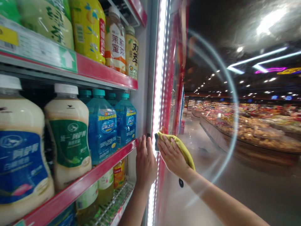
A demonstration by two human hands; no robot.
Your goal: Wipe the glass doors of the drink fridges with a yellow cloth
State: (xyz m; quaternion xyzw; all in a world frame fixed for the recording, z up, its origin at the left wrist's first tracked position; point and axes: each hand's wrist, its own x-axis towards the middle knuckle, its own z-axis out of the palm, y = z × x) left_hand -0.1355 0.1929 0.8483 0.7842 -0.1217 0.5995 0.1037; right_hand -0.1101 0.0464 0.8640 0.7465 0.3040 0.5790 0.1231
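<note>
- Right hand [171,155], near 5 o'clock from view centre: fingers straight and close together, laid flat over a yellow cloth [188,155], keeping hold of it; grip beneath the palm hidden.
- Cloth: toward 4 o'clock, folded, dark patch at its near-strip end, just beside the bright light strip [158,94] that runs from 12 down to 6. Red frame [172,91] above it, toward 1 o'clock.
- Left hand [145,166], at 6 o'clock: fingers straight, slightly parted, nothing seen in it. Fingertips by the end of the red shelf edge [94,174]; contact with cabinet or strip, cannot tell.
- From 8 to 9 o'clock: blue bottles [103,128] and a green-labelled bottle [70,141] on the shelf. At 11, tea bottles [115,44] one tier up.
- At 3 o'clock, blurred: a long produce display [246,131].
- Step in hand, my reading: wiping at the cabinet's lit edge.
- Next move, judged: calls for even palm pressure, cloth spread under all fingers, left hand clear of its path.
</note>
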